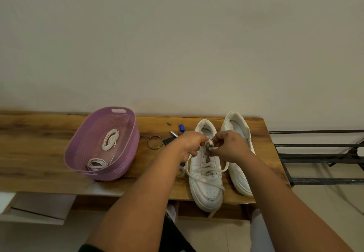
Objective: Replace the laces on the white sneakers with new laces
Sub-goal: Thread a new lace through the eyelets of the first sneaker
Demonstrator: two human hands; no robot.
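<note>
A wooden table [39,139] holds a purple basket [82,147], where two coiled new laces [110,139] wait unused. The two sneakers [206,173] stand side by side at the right. Both hands work at the near shoe's top eyelets: the left hand [192,143] and right hand [229,145] each pinch its lace [209,143]. That shoe is laced lower down; I judge the task barely begun.

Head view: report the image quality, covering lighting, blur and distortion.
Head view: soft, dim, even light with no glare; wide-angle bend curves the table edge; both hands, left hand and right hand, are slightly soft at the sneaker lace; basket is sharp enough.
</note>
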